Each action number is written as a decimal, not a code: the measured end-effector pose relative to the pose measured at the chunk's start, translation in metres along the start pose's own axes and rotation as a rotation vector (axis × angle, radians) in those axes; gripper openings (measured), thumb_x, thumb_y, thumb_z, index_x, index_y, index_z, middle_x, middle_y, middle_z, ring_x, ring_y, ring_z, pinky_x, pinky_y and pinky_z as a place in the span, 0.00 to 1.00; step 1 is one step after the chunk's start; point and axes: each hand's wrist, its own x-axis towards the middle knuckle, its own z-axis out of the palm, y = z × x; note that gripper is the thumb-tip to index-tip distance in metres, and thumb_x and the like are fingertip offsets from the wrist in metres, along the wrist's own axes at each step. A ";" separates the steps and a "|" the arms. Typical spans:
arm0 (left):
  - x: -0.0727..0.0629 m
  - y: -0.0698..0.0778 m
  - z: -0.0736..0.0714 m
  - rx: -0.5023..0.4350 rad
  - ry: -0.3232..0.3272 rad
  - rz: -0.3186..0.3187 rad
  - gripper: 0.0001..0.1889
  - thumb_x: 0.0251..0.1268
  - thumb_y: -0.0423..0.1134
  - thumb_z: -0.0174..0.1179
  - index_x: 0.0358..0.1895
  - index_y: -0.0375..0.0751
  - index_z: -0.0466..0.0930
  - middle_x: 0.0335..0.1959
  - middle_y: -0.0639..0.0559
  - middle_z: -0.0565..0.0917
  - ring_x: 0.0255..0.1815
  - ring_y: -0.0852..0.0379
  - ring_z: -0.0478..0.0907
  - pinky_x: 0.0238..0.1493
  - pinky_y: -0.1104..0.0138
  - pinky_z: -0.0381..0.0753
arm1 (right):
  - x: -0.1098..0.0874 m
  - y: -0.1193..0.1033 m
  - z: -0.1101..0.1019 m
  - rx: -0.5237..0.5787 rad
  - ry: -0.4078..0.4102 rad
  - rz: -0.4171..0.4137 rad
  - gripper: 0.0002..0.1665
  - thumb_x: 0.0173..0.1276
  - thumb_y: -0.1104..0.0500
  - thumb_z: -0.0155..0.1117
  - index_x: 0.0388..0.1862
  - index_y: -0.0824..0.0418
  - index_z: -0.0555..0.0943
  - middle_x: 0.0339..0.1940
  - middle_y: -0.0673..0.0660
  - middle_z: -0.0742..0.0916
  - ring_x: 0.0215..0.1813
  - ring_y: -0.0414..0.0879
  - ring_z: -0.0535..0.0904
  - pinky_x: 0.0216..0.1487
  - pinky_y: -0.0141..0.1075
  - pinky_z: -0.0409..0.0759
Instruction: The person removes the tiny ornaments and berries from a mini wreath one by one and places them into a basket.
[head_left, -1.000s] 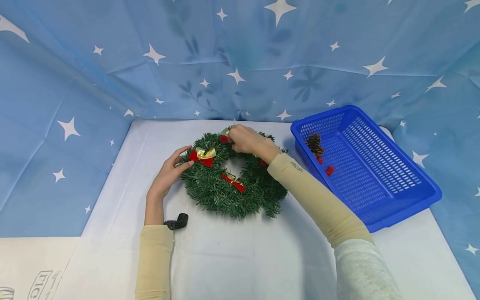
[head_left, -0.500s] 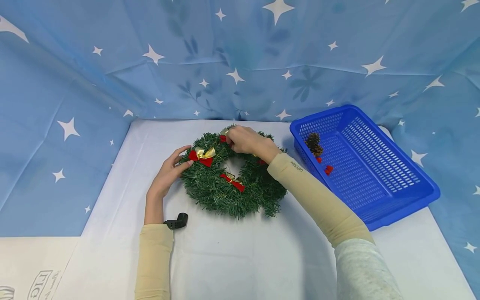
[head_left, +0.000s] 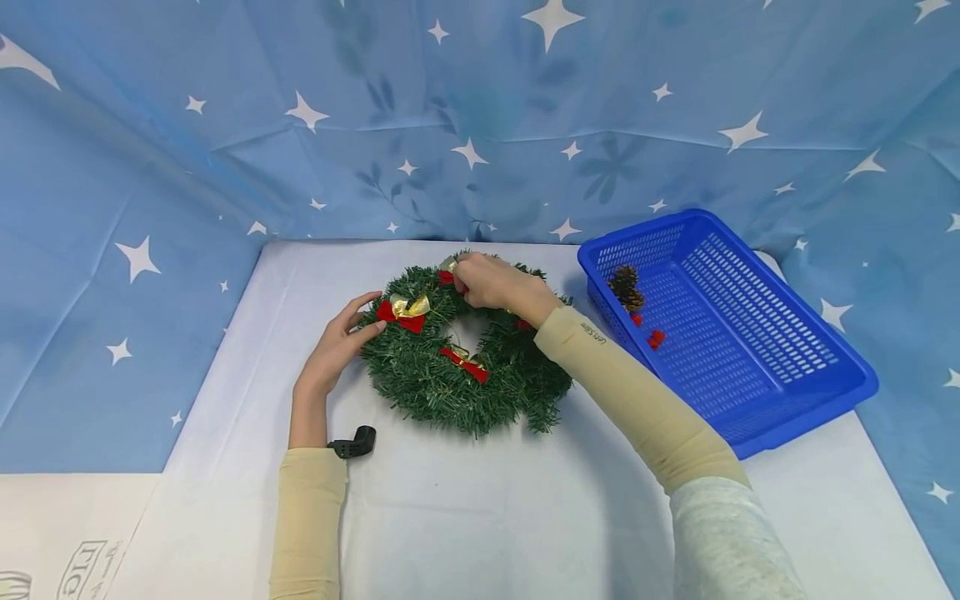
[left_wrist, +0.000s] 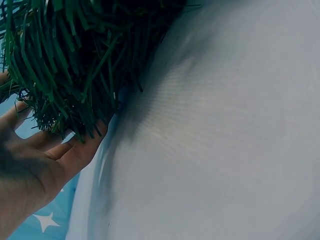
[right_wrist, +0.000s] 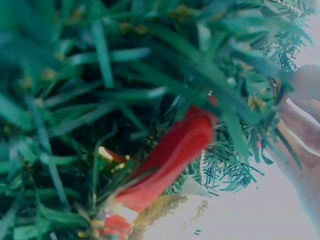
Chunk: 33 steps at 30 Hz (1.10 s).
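A green artificial wreath (head_left: 442, 400) lies on the white-covered table, with several red-and-gold ribbon bows on it. My left hand (head_left: 336, 340) grips its left side, thumb on top beside a bow (head_left: 405, 313); in the left wrist view the fingers (left_wrist: 82, 150) reach around the bristly edge. At the far side of the ring, my right hand (head_left: 491, 282), fingers curled, pinches another red-and-gold bow (head_left: 447, 276) and covers part of it. The right wrist view is filled by green needles and a red ribbon (right_wrist: 170, 155), with part of the right hand (right_wrist: 300, 120) at the edge.
A blue plastic basket (head_left: 832, 367) stands at the right, with pine cones (head_left: 627, 287) and small red pieces (head_left: 656, 338) along its left side. Blue star-patterned cloth (head_left: 480, 117) hangs behind and at both sides. A black wrist camera (head_left: 356, 442) sits on the left forearm.
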 end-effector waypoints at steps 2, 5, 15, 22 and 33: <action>0.000 0.000 0.000 0.000 0.001 0.000 0.34 0.77 0.50 0.59 0.81 0.66 0.58 0.86 0.45 0.47 0.86 0.42 0.40 0.73 0.32 0.59 | -0.001 0.000 0.000 0.004 0.002 -0.014 0.21 0.65 0.79 0.51 0.22 0.55 0.67 0.28 0.52 0.66 0.32 0.46 0.57 0.38 0.40 0.57; 0.000 -0.001 0.001 0.002 -0.001 -0.002 0.34 0.77 0.49 0.59 0.82 0.66 0.57 0.86 0.44 0.46 0.86 0.41 0.40 0.73 0.32 0.59 | -0.001 0.001 0.000 0.001 0.006 -0.025 0.22 0.64 0.80 0.51 0.22 0.56 0.63 0.27 0.52 0.63 0.31 0.45 0.55 0.37 0.39 0.56; 0.000 -0.002 0.001 0.010 -0.004 -0.011 0.35 0.77 0.50 0.59 0.82 0.66 0.56 0.86 0.43 0.45 0.86 0.41 0.41 0.68 0.37 0.65 | -0.009 0.001 -0.007 0.020 0.032 -0.023 0.22 0.69 0.75 0.60 0.61 0.68 0.82 0.60 0.65 0.84 0.58 0.56 0.82 0.59 0.43 0.82; 0.000 -0.003 -0.001 0.018 0.005 -0.013 0.35 0.78 0.49 0.58 0.82 0.66 0.55 0.85 0.42 0.45 0.86 0.39 0.41 0.71 0.33 0.61 | -0.018 0.004 -0.013 0.052 0.053 -0.038 0.19 0.71 0.73 0.61 0.60 0.69 0.83 0.58 0.65 0.83 0.59 0.57 0.81 0.60 0.43 0.81; -0.001 -0.002 0.002 0.011 0.005 -0.014 0.35 0.78 0.50 0.58 0.83 0.64 0.55 0.85 0.40 0.44 0.86 0.38 0.40 0.71 0.31 0.60 | -0.035 0.012 -0.017 0.069 0.074 -0.023 0.17 0.71 0.72 0.63 0.57 0.69 0.85 0.56 0.64 0.84 0.58 0.56 0.82 0.57 0.43 0.83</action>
